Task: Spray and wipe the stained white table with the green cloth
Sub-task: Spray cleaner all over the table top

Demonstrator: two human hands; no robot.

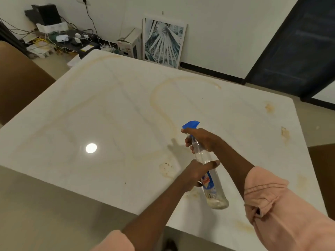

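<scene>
Two hands are holding one clear spray bottle (208, 171) tilted above the stained white bench (112, 113), a grip that appears meant to steady the body while the trigger is worked. Reading from the left, a brown chair back (20, 84) is standing close against the left edge, and open bench surface, crossed by faint yellow-brown streaks (159, 105), is stretching toward the far edge with nothing lying on it. The left hand (196, 173) is wrapping its fingers round the labelled middle of the bottle, thumb across the front, apparently bracing it. The right hand (201, 140) is gripping the neck just under the blue spray head (191, 124), a finger lying by the trigger; the nozzle is pointing away and leftward over the streaks, probably so that the mist falls on the stains. To the right, darker blotches (269, 106) are sitting near the right edge, beyond which bare floor is showing. The near corner is lying just below the bottle's base. The green cloth is not appearing in view, so wiping seems not yet begun.
</scene>
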